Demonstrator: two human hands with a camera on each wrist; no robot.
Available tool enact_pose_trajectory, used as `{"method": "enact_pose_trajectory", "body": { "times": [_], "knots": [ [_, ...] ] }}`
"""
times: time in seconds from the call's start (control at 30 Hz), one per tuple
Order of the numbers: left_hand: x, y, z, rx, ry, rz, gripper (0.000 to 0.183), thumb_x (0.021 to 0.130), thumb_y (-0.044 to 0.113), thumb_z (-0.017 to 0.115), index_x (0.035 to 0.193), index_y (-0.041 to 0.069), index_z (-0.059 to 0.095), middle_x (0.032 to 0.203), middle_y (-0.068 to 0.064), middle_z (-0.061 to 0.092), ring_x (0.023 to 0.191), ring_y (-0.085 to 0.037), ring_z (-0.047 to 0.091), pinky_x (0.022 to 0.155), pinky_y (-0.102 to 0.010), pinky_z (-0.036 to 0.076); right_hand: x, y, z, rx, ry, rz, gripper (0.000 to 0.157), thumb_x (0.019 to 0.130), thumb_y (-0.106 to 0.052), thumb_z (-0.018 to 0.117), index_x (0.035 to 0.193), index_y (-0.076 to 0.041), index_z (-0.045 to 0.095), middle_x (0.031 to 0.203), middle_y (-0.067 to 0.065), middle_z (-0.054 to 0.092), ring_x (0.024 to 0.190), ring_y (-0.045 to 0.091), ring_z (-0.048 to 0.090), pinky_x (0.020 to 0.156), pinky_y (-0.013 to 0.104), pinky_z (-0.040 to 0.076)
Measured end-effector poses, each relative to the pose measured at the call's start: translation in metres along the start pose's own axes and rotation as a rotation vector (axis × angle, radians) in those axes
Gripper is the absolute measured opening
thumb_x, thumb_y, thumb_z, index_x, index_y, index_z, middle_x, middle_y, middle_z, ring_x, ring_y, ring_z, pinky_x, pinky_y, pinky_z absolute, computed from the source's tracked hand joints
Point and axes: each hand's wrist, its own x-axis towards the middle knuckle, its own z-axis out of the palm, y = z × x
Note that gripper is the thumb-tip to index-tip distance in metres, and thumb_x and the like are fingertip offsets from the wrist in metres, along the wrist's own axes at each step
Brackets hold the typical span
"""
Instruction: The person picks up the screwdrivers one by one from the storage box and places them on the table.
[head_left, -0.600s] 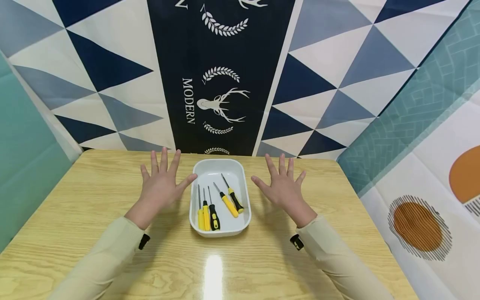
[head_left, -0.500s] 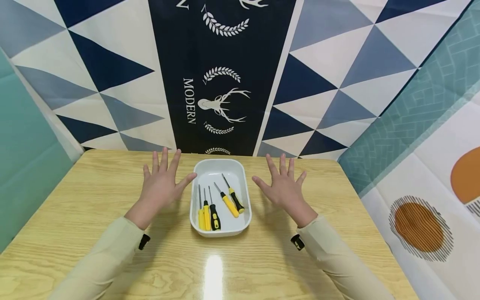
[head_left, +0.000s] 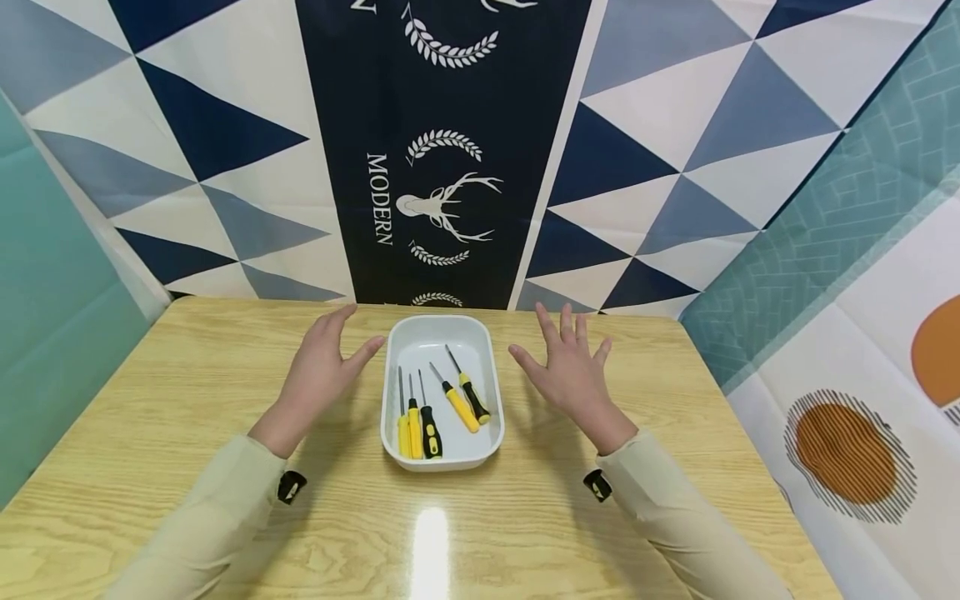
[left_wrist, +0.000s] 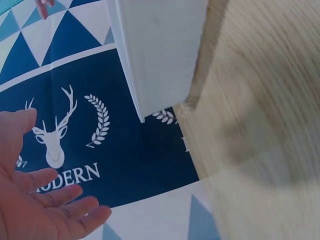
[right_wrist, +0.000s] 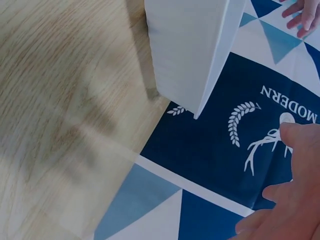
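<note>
A white rectangular tray [head_left: 450, 333] stands on the table with several screwdrivers in it. Three of them, two yellow-handled and one black screwdriver [head_left: 431, 433] with yellow marks, lie along its left side. A yellow-and-black screwdriver [head_left: 459, 408] and a black-handled one [head_left: 472, 398] slant on the right. My left hand [head_left: 318, 367] hovers left of the tray, thumb toward its rim, holding nothing. On the other side my right hand [head_left: 572, 375] is spread with fingers apart, also holding nothing. Both wrist views show the tray's outer wall [left_wrist: 165, 50] apart from the fingers.
The wooden table [head_left: 187, 400] reaches back to a wall hanging [head_left: 442, 100] with a deer print and triangles. A teal panel [head_left: 67, 292] borders the left side, and a patterned cloth [head_left: 847, 450] the right. Black wrist straps [head_left: 291, 487] show at the sleeves.
My left hand has turned and its fingers have drawn closer together, with the thumb slightly farther from the tray. The right hand stays almost as it was. Tray and screwdrivers have not moved.
</note>
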Motion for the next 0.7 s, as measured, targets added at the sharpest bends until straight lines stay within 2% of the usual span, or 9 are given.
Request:
{"method": "enact_pose_trajectory", "body": {
  "times": [0.13,0.37,0.47,0.7],
  "knots": [
    [0.001,-0.001,0.0,-0.086,-0.025,-0.053,0.076,0.091,0.053,0.052,0.144,0.003,0.03,0.145,-0.022,0.036,0.132,-0.039,0.036,0.107,-0.055,0.034,0.0,0.001,0.001,0.027,0.015,-0.017,0.078,0.09,-0.064,0.041,0.151,-0.028,0.011,0.157,0.018,0.004,0.145,0.036,0.001,0.107,0.072,0.003],
    [0.0,-0.003,0.001,-0.207,-0.04,-0.083,0.072,0.09,0.049,0.056,0.139,0.0,0.036,0.138,-0.023,0.043,0.123,-0.04,0.045,0.1,-0.053,0.042,0.0,0.001,0.002,0.099,0.036,-0.035,0.074,0.091,-0.055,0.047,0.15,-0.022,0.02,0.156,0.02,0.01,0.142,0.039,0.017,0.106,0.064,0.027],
    [-0.001,-0.005,0.003,-0.243,-0.054,-0.117,0.071,0.089,0.05,0.057,0.138,0.002,0.039,0.135,-0.022,0.047,0.121,-0.039,0.048,0.098,-0.052,0.044,0.001,0.001,0.003,0.13,0.04,-0.04,0.07,0.092,-0.051,0.049,0.149,-0.017,0.025,0.154,0.021,0.016,0.14,0.04,0.023,0.106,0.061,0.031],
    [-0.002,-0.011,0.008,-0.298,-0.141,-0.202,0.067,0.088,0.052,0.056,0.135,0.006,0.043,0.129,-0.017,0.053,0.115,-0.034,0.053,0.093,-0.044,0.05,0.0,0.0,0.006,0.207,0.051,-0.047,0.064,0.093,-0.046,0.051,0.143,-0.009,0.035,0.146,0.016,0.038,0.134,0.034,0.036,0.108,0.053,0.035]
  ]
}}
